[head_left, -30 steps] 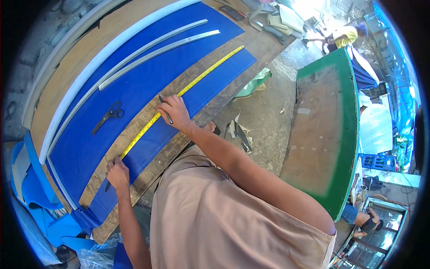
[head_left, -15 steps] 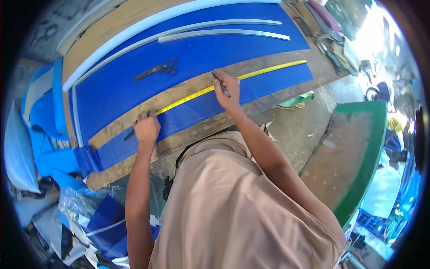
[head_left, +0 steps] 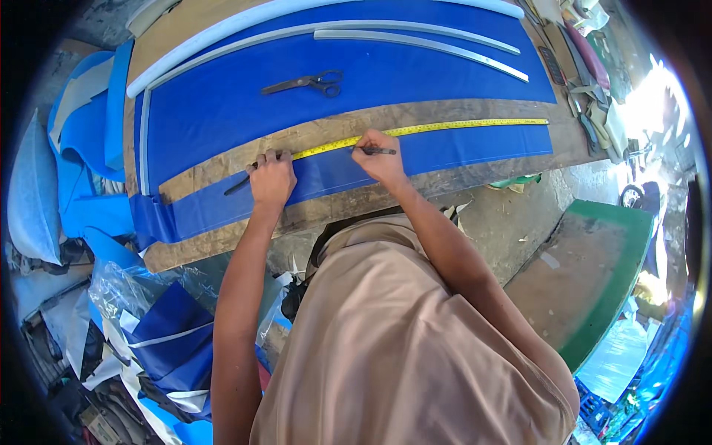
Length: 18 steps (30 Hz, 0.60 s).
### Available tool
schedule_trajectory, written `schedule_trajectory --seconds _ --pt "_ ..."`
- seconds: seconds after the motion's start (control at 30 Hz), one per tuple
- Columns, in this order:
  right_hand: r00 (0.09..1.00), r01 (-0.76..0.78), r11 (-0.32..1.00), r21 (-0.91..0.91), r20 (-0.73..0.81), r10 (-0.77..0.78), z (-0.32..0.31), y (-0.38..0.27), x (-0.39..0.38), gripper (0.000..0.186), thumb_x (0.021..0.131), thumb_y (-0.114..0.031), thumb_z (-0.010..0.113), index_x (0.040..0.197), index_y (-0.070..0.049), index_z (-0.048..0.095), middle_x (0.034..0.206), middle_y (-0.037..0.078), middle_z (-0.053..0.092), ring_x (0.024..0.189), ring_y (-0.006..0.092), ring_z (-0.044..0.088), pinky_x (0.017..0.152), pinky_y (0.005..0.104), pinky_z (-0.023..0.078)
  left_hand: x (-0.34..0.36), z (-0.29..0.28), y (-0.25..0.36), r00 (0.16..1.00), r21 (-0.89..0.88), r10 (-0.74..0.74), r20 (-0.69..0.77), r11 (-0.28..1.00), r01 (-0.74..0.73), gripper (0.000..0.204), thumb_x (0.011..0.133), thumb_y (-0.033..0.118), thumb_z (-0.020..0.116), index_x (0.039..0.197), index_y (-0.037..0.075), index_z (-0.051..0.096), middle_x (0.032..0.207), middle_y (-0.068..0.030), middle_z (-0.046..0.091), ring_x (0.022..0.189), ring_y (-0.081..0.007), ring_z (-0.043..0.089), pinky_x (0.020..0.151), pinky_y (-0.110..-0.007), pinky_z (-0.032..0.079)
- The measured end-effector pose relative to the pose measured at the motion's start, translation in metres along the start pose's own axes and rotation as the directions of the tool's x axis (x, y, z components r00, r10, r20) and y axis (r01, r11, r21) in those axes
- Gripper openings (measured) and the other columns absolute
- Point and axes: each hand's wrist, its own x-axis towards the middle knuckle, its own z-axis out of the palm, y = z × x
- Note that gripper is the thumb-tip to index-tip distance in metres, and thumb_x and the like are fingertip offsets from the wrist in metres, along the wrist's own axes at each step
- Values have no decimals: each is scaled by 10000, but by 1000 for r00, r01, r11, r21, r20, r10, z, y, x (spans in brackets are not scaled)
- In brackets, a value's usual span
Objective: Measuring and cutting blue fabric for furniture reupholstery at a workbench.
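Note:
A yellow tape measure (head_left: 460, 125) stretches along the far edge of a long blue sheet strip (head_left: 475, 147). My left hand (head_left: 272, 179) presses down at its left end, fingers curled over it. From under those fingers a slim dark tool (head_left: 236, 185) sticks out to the left; its kind is unclear. My right hand (head_left: 382, 159) is closed round a dark pen (head_left: 384, 151), close to the tape's near side. The pen lies almost level, its tip pointing left at the blue strip. Beyond the tape, dark scissors (head_left: 308, 83) rest on a larger blue sheet (head_left: 222, 122).
Metal strips (head_left: 423, 43) and a pale rolled edge (head_left: 222, 38) lie across the large sheet on the wooden table (head_left: 356, 199). Hand tools (head_left: 586, 130) crowd its right end. A green-edged board (head_left: 586, 259) stands at right; blue scraps (head_left: 174, 326) lie at lower left.
My right hand has moved left along the tape, nearer my left hand, and the pen has turned more level. The whole view has shifted, so the table sits higher and further right.

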Motion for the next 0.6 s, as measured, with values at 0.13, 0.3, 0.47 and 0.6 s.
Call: schedule_trajectory --seconds 0.13,0.3,0.47,0.6 --pt "999 25 997 -77 -24 -26 -5 -1 -1 66 772 31 688 814 -19 678 620 -4 606 547 76 493 533 223 390 -2 1 1 1000 -8 1 11 1000 -1 214 949 266 612 1044 125 742 1012 -122 692 842 -346 687 705 -506 545" --pt "998 45 995 -84 -31 -48 -1 -1 1 61 768 30 693 805 -16 676 617 -5 607 540 81 482 528 229 385 -1 2 0 1000 -15 13 0 1000 -13 211 947 266 619 1039 122 743 1011 -120 686 840 -345 682 704 -503 541" --pt "998 46 995 -92 -25 -49 -2 -2 1 58 763 23 697 801 -16 678 619 -2 610 539 87 480 528 233 386 -3 3 0 1000 -16 16 -16 1000 -16 212 946 267 619 1037 121 743 1003 -119 683 848 -344 680 706 -503 539" --pt "998 60 989 -137 -1 -61 -3 -2 1 58 758 19 702 798 -17 681 622 -2 612 543 89 482 531 238 391 -2 1 1 1000 -13 6 -18 1000 -6 212 946 268 620 1037 120 742 998 -120 682 855 -344 679 710 -502 540"
